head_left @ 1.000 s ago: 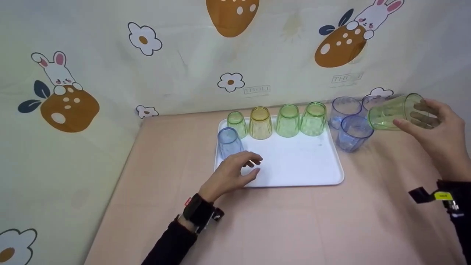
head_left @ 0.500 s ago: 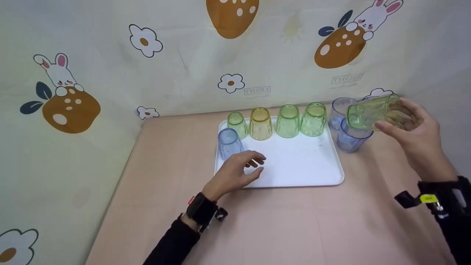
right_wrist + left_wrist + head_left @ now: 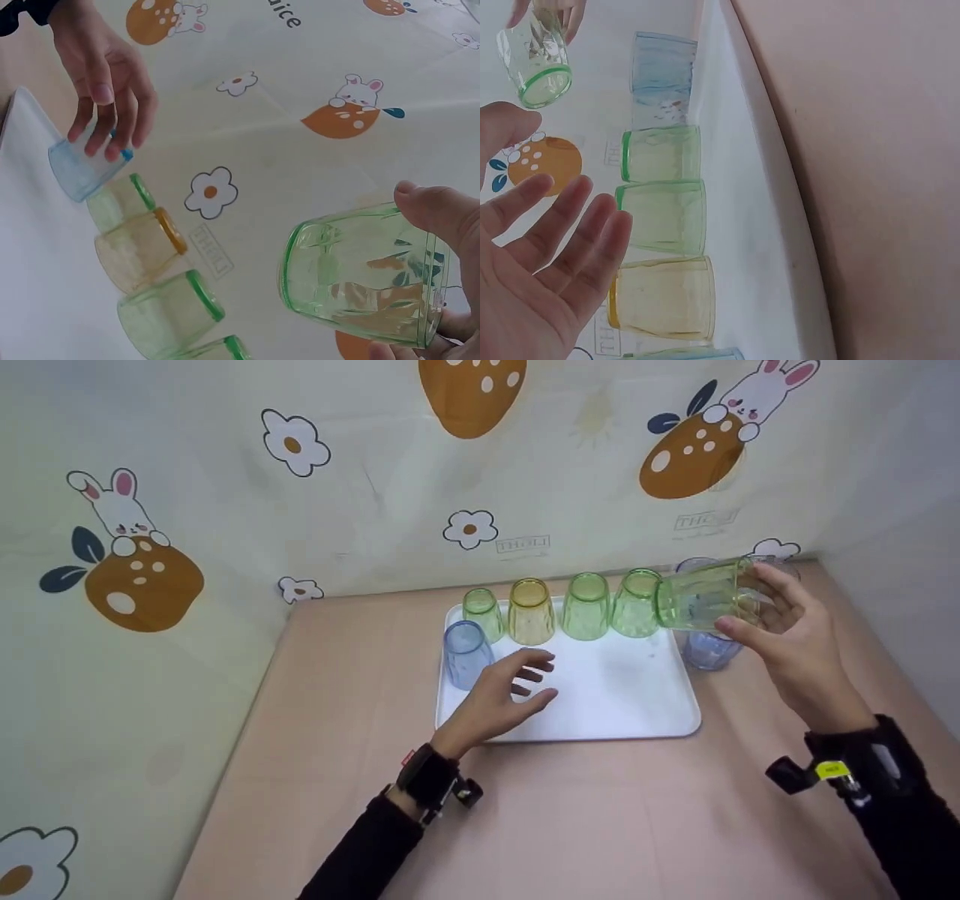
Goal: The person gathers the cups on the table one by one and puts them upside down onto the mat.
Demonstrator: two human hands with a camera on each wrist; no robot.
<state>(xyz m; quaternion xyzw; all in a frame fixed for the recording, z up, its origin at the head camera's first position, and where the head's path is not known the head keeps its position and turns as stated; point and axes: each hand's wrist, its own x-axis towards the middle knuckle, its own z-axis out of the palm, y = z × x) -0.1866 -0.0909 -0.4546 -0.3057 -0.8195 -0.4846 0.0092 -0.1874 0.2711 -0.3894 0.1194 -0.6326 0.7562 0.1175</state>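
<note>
My right hand grips a clear green glass between thumb and fingers, held in the air and tipped on its side. In the head view that glass overlaps the right end of the white tray and the glasses behind it. Over the tray's left part is my left hand, fingers loosely bent and holding nothing. Nearest to it stands an upturned blue glass. Along the tray's back edge stand a small green glass, a yellow glass and two larger green glasses, all upside down.
Right of the tray, on the pinkish tabletop, stands a blue glass; more blue glasses behind it are mostly hidden by the held glass and hand. A patterned sheet rises behind the table.
My right hand has carried the green glass leftward, from beyond the blue glasses to the tray's right end. My left hand has shifted slightly right and up. The standing glasses have not moved.
</note>
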